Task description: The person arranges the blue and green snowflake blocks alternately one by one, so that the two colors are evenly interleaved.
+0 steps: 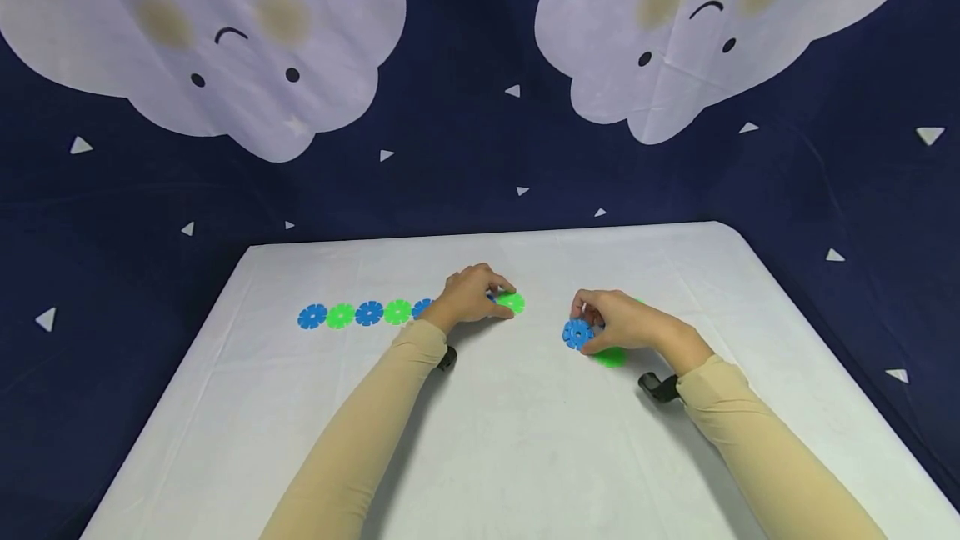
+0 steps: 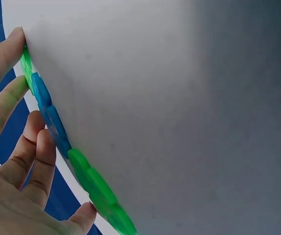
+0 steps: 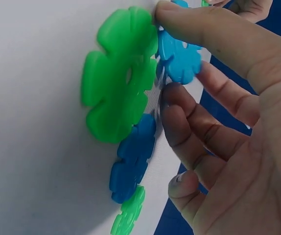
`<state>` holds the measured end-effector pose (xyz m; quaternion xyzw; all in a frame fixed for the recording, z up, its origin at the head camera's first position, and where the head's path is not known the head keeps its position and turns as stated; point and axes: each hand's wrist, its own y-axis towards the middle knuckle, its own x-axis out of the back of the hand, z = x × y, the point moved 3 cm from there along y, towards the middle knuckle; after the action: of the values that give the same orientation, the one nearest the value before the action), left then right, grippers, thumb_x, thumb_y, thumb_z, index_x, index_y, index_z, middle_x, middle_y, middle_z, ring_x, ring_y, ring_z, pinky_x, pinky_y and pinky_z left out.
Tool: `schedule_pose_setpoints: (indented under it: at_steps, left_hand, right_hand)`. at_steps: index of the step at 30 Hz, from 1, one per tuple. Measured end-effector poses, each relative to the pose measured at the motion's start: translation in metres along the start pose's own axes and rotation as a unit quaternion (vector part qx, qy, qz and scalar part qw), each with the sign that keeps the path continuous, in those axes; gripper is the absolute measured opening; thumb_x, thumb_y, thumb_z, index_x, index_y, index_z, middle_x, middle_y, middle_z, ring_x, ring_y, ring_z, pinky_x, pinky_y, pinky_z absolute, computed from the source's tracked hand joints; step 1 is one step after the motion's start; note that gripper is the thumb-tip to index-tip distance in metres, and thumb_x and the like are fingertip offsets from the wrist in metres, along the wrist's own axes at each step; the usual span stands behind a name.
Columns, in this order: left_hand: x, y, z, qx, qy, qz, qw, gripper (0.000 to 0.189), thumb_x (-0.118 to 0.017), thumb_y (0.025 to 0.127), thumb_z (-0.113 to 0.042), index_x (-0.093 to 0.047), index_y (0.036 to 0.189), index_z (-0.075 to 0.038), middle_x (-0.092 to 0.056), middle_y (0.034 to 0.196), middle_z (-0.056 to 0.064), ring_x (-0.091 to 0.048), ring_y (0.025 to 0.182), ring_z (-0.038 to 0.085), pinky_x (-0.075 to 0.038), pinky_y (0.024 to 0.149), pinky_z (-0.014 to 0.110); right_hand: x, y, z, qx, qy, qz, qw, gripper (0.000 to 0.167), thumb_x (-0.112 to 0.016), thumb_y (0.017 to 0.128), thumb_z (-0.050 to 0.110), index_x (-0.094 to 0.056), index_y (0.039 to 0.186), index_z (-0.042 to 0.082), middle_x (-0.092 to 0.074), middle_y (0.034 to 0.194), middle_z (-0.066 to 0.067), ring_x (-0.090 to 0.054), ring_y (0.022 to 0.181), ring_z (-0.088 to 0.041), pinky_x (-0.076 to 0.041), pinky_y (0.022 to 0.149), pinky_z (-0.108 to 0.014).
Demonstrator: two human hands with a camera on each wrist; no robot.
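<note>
A row of flat, notched plastic discs, alternating blue (image 1: 312, 317) and green (image 1: 341, 316), runs across the table's far side. My left hand (image 1: 467, 294) covers part of the row. Its thumb and index finger hold the edges of the green disc (image 1: 513, 302) at the row's right end. To the right, my right hand (image 1: 626, 319) pinches a blue disc (image 1: 577, 333) between thumb and fingers, tilted up toward the head camera. Below that hand lies another green disc (image 1: 612, 357), partly hidden. The right wrist view shows a blue disc (image 3: 133, 159) beside a large green disc (image 3: 121, 73).
The white-covered table (image 1: 510, 457) carries the discs. Behind it hangs a dark blue cloth (image 1: 465, 182) printed with clouds and small triangles. Dark wrist mounts (image 1: 660, 387) sit under both forearms.
</note>
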<state>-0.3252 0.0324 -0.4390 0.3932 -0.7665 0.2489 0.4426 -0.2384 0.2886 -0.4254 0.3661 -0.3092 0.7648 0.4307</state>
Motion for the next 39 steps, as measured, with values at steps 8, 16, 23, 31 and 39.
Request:
schedule_pose_setpoints:
  at_steps: [8, 16, 23, 31, 39]
  left_hand:
    - [0.000, 0.001, 0.001, 0.001, 0.004, 0.000, 1.0000, 0.044, -0.092, 0.087, -0.038, -0.081, 0.128, -0.027, -0.071, 0.116, 0.001, -0.063, 0.111, 0.019, -0.047, 0.106, 0.052]
    - [0.000, 0.000, 0.001, 0.001, 0.000, 0.002, 1.0000, 0.045, -0.092, 0.086, -0.037, -0.081, 0.128, -0.027, -0.071, 0.117, 0.002, -0.063, 0.109, 0.019, -0.047, 0.109, 0.054]
    - [0.001, 0.000, 0.001, 0.001, -0.007, 0.005, 1.0000, 0.045, -0.093, 0.086, -0.036, -0.081, 0.128, -0.026, -0.072, 0.118, 0.002, -0.063, 0.111, 0.020, -0.046, 0.110, 0.055]
    - [0.000, 0.001, 0.001, 0.000, -0.014, 0.003, 0.9999, 0.044, -0.093, 0.086, -0.035, -0.081, 0.127, -0.026, -0.072, 0.117, 0.001, -0.063, 0.110, 0.018, -0.046, 0.110, 0.055]
    - [0.002, -0.002, -0.001, -0.002, -0.016, 0.002, 0.9999, 0.044, -0.093, 0.086, -0.034, -0.081, 0.127, -0.025, -0.073, 0.118, 0.002, -0.064, 0.111, 0.019, -0.046, 0.111, 0.056]
  right_hand:
    - [-0.001, 0.000, 0.000, 0.003, 0.005, 0.007, 1.0000, 0.049, -0.095, 0.080, 0.015, -0.064, 0.118, 0.014, -0.067, 0.098, -0.002, -0.059, 0.087, -0.014, -0.052, 0.079, -0.030]
    - [0.000, 0.002, 0.002, 0.003, -0.003, 0.023, 0.9997, 0.047, -0.095, 0.078, 0.016, -0.071, 0.119, 0.014, -0.068, 0.097, -0.001, -0.058, 0.087, -0.014, -0.051, 0.079, -0.029]
    - [0.000, 0.003, 0.002, 0.009, -0.012, 0.021, 0.9997, 0.045, -0.095, 0.080, 0.019, -0.071, 0.117, 0.011, -0.069, 0.096, -0.001, -0.059, 0.086, -0.013, -0.052, 0.079, -0.029]
    - [0.005, 0.007, 0.000, 0.013, 0.001, 0.012, 0.9998, 0.046, -0.094, 0.080, 0.023, -0.070, 0.116, 0.010, -0.070, 0.097, -0.002, -0.061, 0.086, -0.014, -0.054, 0.079, -0.030]
    - [0.013, 0.021, -0.003, -0.005, 0.003, -0.001, 1.0000, 0.045, -0.093, 0.082, 0.023, -0.069, 0.119, 0.009, -0.071, 0.099, -0.004, -0.063, 0.089, -0.016, -0.055, 0.083, -0.033]
